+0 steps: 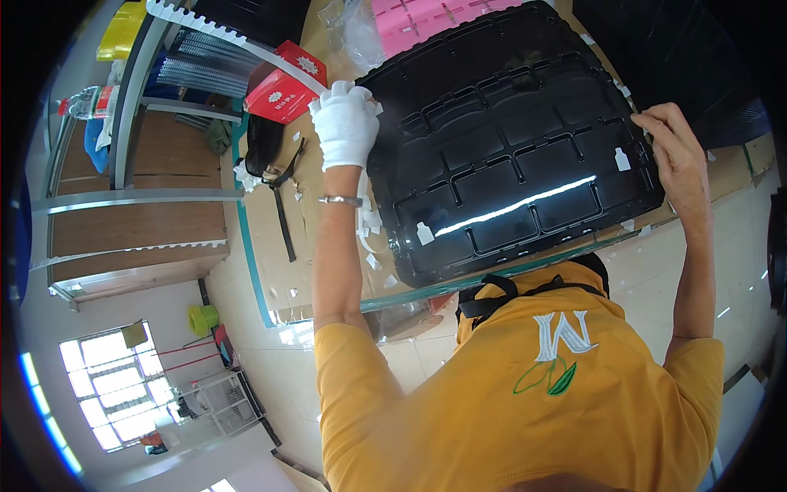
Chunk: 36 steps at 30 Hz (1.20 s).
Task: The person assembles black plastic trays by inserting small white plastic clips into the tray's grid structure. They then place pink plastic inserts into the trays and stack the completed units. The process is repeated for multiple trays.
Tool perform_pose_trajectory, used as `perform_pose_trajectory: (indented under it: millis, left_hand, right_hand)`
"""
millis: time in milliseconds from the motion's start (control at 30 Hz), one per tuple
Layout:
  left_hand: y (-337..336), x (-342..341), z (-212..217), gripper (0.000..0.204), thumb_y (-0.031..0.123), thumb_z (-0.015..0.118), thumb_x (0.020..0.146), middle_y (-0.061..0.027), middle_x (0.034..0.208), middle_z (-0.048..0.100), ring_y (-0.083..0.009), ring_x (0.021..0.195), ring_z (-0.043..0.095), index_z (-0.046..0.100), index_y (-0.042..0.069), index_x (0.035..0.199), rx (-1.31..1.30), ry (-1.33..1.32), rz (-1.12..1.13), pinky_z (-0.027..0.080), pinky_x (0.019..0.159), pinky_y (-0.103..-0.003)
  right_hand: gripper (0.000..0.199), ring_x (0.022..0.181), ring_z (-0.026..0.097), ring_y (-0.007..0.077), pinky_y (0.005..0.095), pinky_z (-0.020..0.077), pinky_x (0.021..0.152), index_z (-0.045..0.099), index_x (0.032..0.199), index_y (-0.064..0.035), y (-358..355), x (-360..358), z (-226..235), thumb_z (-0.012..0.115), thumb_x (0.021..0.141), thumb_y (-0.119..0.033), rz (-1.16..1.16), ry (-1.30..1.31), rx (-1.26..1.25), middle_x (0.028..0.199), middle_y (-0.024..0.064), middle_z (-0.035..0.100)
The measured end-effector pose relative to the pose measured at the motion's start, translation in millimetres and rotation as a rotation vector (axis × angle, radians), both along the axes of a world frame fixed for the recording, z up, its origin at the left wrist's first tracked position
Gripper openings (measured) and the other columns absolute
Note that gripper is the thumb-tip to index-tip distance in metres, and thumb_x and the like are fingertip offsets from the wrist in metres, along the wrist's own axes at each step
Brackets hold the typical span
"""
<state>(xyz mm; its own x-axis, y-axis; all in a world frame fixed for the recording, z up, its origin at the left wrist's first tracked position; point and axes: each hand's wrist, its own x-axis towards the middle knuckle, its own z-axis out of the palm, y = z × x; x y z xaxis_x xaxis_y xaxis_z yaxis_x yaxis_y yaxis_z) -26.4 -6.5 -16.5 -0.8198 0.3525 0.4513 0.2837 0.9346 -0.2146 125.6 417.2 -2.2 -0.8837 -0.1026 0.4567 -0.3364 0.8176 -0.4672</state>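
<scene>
A large black molded plastic panel [508,156] with raised ribs lies on a cardboard-covered table in front of me. Two small white bottle-shaped stickers [623,159] show along its near part. My left hand [344,125], in a white glove, is closed at the panel's left edge. A long white strip with a notched edge [238,39] runs from the upper left into its fingers. My bare right hand [674,152] is at the panel's right edge, thumb and fingertips pinched together at the rim. Whatever they may hold there is too small to make out.
A red box [287,86] stands beyond my left hand, near a black strap [283,209]. White scraps [370,221] lie along the panel's left side. Pink plastic [426,25] and clear film are at the far side. A metal shelf frame [147,195] stands to the left.
</scene>
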Motion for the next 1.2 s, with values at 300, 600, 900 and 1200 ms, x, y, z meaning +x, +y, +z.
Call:
perform_pose_trajectory:
  millis: [300, 600, 900, 1200]
  left_hand:
    - [-8.0, -22.1, 10.2, 0.013, 0.023, 0.065, 0.079, -0.0064, 0.094, 0.064, -0.0290, 0.093, 0.061, 0.074, 0.015, 0.084, -0.023, -0.231, -0.027, 0.045, 0.083, -0.046]
    - [-3.0, 11.2, 7.8, 0.011, 0.017, 0.066, 0.080, -0.0084, 0.099, 0.063, -0.0305, 0.095, 0.059, 0.069, 0.009, 0.088, -0.081, 0.046, -0.128, 0.043, 0.085, -0.045]
    - [-61.6, 131.6, 52.8, 0.015, 0.007, 0.061, 0.079, -0.0088, 0.089, 0.066, -0.0280, 0.085, 0.063, 0.069, 0.012, 0.092, 0.049, -0.247, 0.110, 0.048, 0.083, -0.043]
    - [40.3, 192.8, 33.3, 0.016, 0.009, 0.073, 0.071, -0.0119, 0.088, 0.067, -0.0318, 0.091, 0.062, 0.072, 0.004, 0.086, 0.334, -0.336, -0.007, 0.049, 0.078, -0.040]
  right_hand:
    - [0.027, 0.090, 0.060, 0.0216, 0.0304, 0.0488, 0.081, 0.063, 0.102, 0.0019, -9.6, 1.2, 1.5, 0.053, 0.081, 0.014, 0.031, 0.033, -0.016, 0.096, 0.0079, 0.054]
    - [0.029, 0.089, 0.059, 0.0220, 0.0278, 0.0473, 0.080, 0.063, 0.103, 0.0020, 7.6, 11.7, -7.9, 0.052, 0.080, 0.015, 0.012, 0.039, -0.065, 0.097, 0.0086, 0.054]
    - [0.035, 0.091, 0.060, 0.0172, 0.0252, 0.0470, 0.080, 0.064, 0.109, 0.0000, 25.4, 10.9, -13.1, 0.048, 0.082, 0.015, -0.040, -0.057, -0.049, 0.103, 0.0063, 0.056]
    - [0.031, 0.091, 0.061, 0.0143, 0.0268, 0.0497, 0.080, 0.067, 0.114, -0.0050, 7.6, -16.4, -16.1, 0.053, 0.089, 0.009, 0.061, 0.006, 0.045, 0.103, 0.0028, 0.058]
